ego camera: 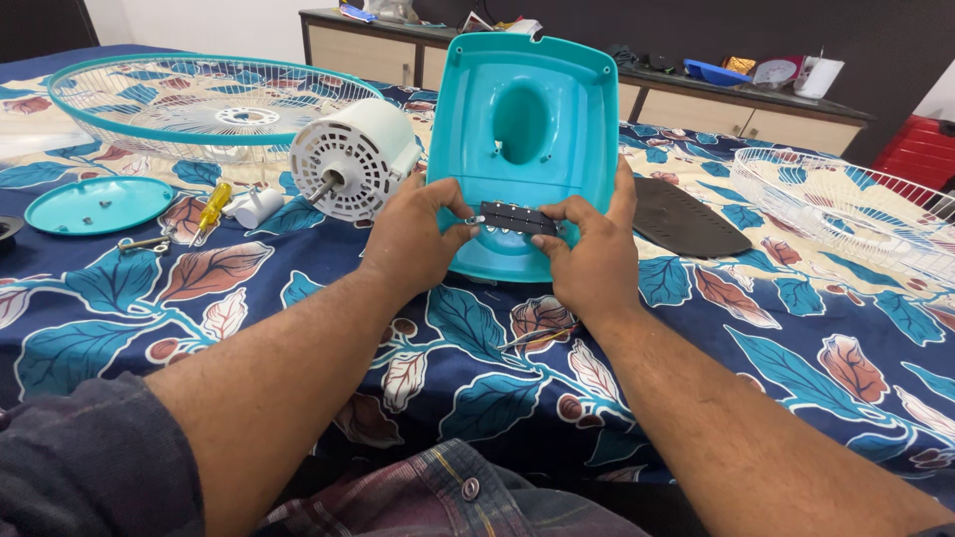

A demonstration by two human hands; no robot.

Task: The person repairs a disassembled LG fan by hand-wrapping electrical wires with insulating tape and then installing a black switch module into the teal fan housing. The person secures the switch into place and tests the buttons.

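A turquoise plastic fan base shell (522,119) stands tilted up on the bed, its hollow inside facing me. Both hands hold a small black switch block (517,218) against its lower edge. My left hand (418,239) pinches the block's left end. My right hand (589,249) grips the right end, with fingers wrapped around the shell's right rim. A white fan motor (350,159) with a metal shaft lies just left of the shell.
A floral blue bedsheet (756,328) covers the surface. A wire fan guard with turquoise rim (199,104) sits far left, another white guard (846,204) at right. A dark flat plate (686,221), a turquoise round cover (97,204) and a yellow screwdriver (212,207) lie nearby.
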